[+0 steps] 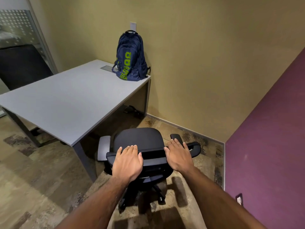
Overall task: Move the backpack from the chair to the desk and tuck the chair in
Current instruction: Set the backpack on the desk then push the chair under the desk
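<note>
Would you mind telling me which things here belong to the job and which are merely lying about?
Part of the job:
backpack, standing on the desk
desk
chair
left hand and right hand, both on the chair's back

Lying about:
cables under the desk
wall socket

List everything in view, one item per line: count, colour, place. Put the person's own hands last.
backpack: one, navy with green lettering, upright on the desk's far right corner against the wall
desk: one, grey top with dark legs, left of centre
cable hatch: one, grey, set in the desk top beside the backpack
chair: one, black with one grey and one black armrest, at the desk's near right corner, not under it
wall socket: one, pale, low on the purple wall
left hand: one, flat on the chair's backrest top
right hand: one, flat on the backrest's right end
</note>
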`<action>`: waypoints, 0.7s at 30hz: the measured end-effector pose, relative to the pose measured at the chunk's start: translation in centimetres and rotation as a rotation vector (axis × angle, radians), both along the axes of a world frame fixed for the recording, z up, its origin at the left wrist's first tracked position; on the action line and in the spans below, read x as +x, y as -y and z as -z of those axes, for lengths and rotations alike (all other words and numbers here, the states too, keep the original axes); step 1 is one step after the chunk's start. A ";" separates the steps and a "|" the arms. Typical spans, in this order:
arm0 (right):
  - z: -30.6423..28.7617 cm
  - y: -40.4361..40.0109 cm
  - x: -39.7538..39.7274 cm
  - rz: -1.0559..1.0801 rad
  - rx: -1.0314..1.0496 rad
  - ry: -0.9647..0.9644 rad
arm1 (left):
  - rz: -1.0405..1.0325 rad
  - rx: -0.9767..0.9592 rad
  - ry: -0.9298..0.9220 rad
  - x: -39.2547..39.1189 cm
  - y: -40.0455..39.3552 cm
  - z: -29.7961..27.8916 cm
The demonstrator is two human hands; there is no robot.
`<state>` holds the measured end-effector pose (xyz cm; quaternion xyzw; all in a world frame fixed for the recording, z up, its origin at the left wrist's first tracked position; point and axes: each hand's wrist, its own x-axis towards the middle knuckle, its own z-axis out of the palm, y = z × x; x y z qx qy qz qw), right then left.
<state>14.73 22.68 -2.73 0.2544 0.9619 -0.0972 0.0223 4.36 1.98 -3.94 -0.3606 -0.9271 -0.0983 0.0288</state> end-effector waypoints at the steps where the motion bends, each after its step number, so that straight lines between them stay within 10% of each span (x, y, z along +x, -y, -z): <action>1: 0.1 0.0 0.0 0.003 0.001 -0.002 | 0.002 0.000 -0.009 0.0 0.0 0.0; 21: 0.7 -2.8 0.2 -0.107 0.060 -0.163 | -0.132 -0.029 -0.036 1.3 -2.0 -0.4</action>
